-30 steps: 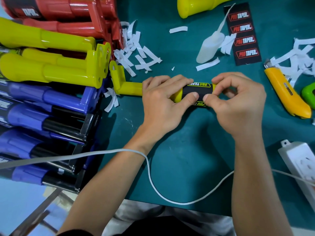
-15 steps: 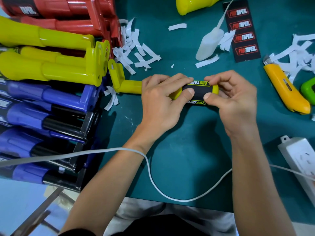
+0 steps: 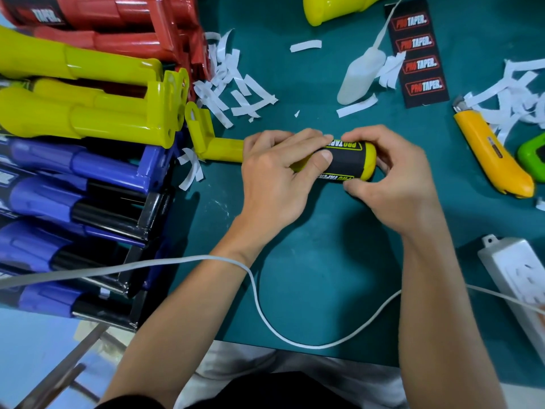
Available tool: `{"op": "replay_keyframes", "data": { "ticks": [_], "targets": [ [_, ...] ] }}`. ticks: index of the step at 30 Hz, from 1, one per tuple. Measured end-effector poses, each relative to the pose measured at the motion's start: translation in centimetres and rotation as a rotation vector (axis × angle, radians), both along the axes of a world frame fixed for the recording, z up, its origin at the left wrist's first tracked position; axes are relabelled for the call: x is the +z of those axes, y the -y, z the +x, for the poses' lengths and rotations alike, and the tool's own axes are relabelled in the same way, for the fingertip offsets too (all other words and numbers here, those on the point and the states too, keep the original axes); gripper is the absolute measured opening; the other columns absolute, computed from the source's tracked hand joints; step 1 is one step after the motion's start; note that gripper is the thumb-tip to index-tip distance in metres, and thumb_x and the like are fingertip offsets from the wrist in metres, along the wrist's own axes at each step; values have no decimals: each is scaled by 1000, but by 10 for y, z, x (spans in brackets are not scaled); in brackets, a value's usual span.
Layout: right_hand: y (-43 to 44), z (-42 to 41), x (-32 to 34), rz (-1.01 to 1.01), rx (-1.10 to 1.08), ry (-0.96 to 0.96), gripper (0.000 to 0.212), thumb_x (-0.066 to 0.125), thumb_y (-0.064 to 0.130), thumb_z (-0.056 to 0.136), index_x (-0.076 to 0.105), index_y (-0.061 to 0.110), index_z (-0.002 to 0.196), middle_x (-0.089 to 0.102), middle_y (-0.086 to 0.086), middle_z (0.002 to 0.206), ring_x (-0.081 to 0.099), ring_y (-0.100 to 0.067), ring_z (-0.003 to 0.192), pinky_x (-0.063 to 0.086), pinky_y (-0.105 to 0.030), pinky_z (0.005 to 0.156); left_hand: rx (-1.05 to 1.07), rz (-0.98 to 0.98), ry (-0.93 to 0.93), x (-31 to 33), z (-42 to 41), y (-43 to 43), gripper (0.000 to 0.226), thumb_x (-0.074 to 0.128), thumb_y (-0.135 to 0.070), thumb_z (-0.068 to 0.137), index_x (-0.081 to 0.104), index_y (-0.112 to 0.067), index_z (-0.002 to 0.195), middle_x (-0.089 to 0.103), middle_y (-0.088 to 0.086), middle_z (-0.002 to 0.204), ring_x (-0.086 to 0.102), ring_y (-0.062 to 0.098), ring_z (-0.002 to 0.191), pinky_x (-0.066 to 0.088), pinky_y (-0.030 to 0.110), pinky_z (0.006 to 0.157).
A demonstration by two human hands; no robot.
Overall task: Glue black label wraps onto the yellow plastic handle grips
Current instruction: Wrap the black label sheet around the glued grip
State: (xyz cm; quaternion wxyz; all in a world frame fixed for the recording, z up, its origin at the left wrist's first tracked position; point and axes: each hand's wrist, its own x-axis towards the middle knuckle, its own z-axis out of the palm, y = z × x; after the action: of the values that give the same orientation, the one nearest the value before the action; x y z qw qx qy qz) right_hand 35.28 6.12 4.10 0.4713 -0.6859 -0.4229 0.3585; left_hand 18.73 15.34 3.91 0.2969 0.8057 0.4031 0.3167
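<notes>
A yellow plastic handle grip [image 3: 224, 149] lies across the green mat, its bracket end pointing left. A black label wrap [image 3: 343, 163] with yellow lettering sits around its rounded right end. My left hand [image 3: 277, 178] grips the middle of the handle, thumb pressing on the label. My right hand [image 3: 395, 178] is curled around the handle's right end, fingertips on the label's upper and lower edges. A white glue bottle [image 3: 361, 75] lies on its side behind the hands. A black strip of several red-lettered labels [image 3: 417, 51] lies flat at the back right.
Stacked yellow [image 3: 88, 113], red [image 3: 103, 22] and blue [image 3: 73, 172] handles fill the left side. White backing-paper scraps [image 3: 236, 90] litter the mat. A yellow utility knife [image 3: 492, 154] and a green object [image 3: 533, 157] lie right. A white power strip [image 3: 519, 278] and its cable [image 3: 259, 305] sit near the front edge.
My right hand has shifted further around the handle's end, thumb now below the label. The handle has turned slightly, showing more of the label's plain black face.
</notes>
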Motion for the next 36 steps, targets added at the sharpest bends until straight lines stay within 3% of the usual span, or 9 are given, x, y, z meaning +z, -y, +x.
{"op": "replay_keyframes", "data": {
  "ticks": [3,8,15,19,23,27,32,34,36],
  "targets": [
    [1,-1,-1,20,-24,5,65,77,-1,64,69,41,113,73,16,111,71,-14,105,57,-32,97,-75,29,-52,2,-6,-3,33,55,-46,101,77,-30,120,72,-20,123,56,9,104,34,36,101],
    [0,-2,1,18,-51,27,67,76,-3,65,69,41,114,73,15,113,70,-16,110,57,-30,97,-195,136,-309,-2,-10,-11,69,77,-62,72,66,-35,134,65,-18,134,54,14,120,27,32,102],
    [4,6,1,5,28,17,76,60,-20,66,68,31,122,69,14,121,66,-18,121,54,-31,105,-189,185,-260,-7,-7,-12,58,78,-57,80,68,-28,130,68,-13,129,56,17,115,25,29,98],
    [7,14,2,66,-150,-67,83,39,-24,66,67,31,122,70,12,121,65,-15,123,54,-33,105,-193,181,-260,-9,-7,-13,57,74,-61,86,67,-27,132,67,-12,131,56,17,116,25,29,100],
    [-17,21,4,99,-412,-21,51,57,-9,86,64,16,130,70,2,119,67,-8,111,57,-33,99,-202,169,-259,-9,-7,-13,57,71,-61,89,66,-27,133,67,-12,132,55,16,117,26,29,100],
    [-56,15,9,6,-368,91,70,65,2,83,50,31,146,58,19,137,55,8,116,52,-17,92,-201,147,-280,-9,-6,-13,56,69,-63,88,65,-29,133,66,-14,132,55,15,117,24,26,101],
    [-88,28,13,-109,-269,325,49,75,11,72,61,25,116,65,7,114,57,-6,96,55,-32,80,-195,135,-282,-8,-6,-12,55,70,-61,89,65,-29,133,65,-13,132,55,16,118,26,29,100],
    [-86,28,17,-91,-277,338,37,73,9,77,56,20,108,61,6,102,53,0,83,47,-19,70,-194,135,-283,-8,-6,-11,54,70,-61,90,65,-28,133,65,-13,132,55,17,117,27,31,101],
    [-75,25,25,-93,-273,396,33,69,12,85,50,24,110,55,9,99,47,-7,81,38,-25,67,-194,140,-291,-8,-6,-11,54,70,-61,90,65,-29,133,65,-13,132,55,17,117,29,33,101]
  ]
}}
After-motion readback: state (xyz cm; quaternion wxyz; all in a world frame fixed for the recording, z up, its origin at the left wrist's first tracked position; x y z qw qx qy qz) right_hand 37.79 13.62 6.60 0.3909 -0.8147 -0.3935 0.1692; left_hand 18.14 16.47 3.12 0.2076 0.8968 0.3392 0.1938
